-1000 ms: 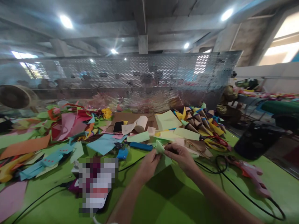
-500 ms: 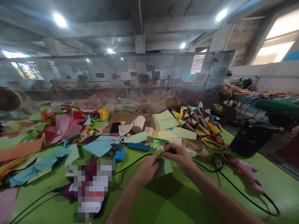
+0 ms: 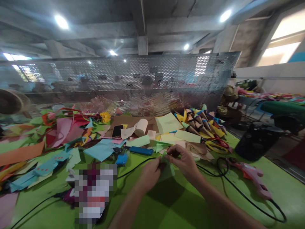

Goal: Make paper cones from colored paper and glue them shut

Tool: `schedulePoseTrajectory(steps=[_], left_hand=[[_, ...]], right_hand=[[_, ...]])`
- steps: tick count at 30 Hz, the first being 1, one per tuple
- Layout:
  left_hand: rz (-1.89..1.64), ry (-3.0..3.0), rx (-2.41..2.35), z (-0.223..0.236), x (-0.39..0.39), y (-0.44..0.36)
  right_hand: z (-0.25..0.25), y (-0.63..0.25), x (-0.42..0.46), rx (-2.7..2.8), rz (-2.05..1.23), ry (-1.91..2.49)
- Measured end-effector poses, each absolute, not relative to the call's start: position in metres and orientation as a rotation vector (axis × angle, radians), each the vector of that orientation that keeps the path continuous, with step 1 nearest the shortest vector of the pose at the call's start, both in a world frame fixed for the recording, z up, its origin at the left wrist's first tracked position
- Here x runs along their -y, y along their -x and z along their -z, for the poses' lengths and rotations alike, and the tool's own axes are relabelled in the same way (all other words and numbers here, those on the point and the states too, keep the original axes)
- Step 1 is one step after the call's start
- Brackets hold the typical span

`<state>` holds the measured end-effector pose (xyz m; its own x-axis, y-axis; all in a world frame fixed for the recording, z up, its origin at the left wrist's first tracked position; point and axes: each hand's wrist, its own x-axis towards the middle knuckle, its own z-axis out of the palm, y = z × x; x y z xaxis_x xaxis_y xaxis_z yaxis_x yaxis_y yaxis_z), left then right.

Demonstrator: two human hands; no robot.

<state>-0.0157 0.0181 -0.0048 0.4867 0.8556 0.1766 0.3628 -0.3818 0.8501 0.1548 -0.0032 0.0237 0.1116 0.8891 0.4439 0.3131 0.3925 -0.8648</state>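
A light green sheet of paper [image 3: 168,171] is held above the green table, its upper edge bunched between my two hands. My left hand [image 3: 152,173] is closed on the paper's left side, thumb on top. From the right, my right hand [image 3: 181,159] pinches the top of the same sheet with thumb and forefinger. Part of the paper is hidden behind the fingers. Just beyond my hands lie a blue-handled tool [image 3: 141,150] and more pale green paper [image 3: 162,145].
A pink glue gun [image 3: 256,178] with a looped black cord lies at right, near yellow-and-red-handled scissors [image 3: 216,145]. Paper cones [image 3: 199,122] are piled behind them. Coloured paper scraps [image 3: 64,130] cover the left. A black bin [image 3: 257,141] stands far right; a perforated screen [image 3: 133,82] rises behind.
The view has shifted slightly to the right. My hands stay together on the green paper, whose lower part has swung and now hangs in shadow below the fingers.
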Motion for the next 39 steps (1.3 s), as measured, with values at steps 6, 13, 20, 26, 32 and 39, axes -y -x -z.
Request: schedulePoseTrajectory(steps=[6, 13, 20, 26, 32, 39], left_hand=[[-0.631, -2.102, -1.148, -0.0001, -0.0158, 0.0150], [-0.594, -2.127, -1.115, 0.0004, -0.0168, 0.0155], [-0.634, -2.095, -1.079, -0.0002, -0.0174, 0.0163], [-0.671, -2.108, -1.009, 0.0033, -0.0203, 0.0162], [-0.624, -2.169, -1.073, 0.0031, -0.0191, 0.0157], [-0.633, -2.177, -1.134, 0.0046, -0.0189, 0.0150]], right_hand=[[-0.0193, -0.1570, -0.0004, 1.474, -0.567, 1.152], [-0.0199, -0.1579, -0.0025, 1.397, -0.763, 1.115], [-0.0210, -0.1592, -0.0036, 1.326, -1.103, 1.019], [-0.0182, -0.1598, -0.0060, 1.363, -1.077, 1.043], [-0.0178, -0.1609, -0.0061, 1.354, -1.027, 1.069], [-0.0181, -0.1592, -0.0054, 1.358, -0.922, 1.134]])
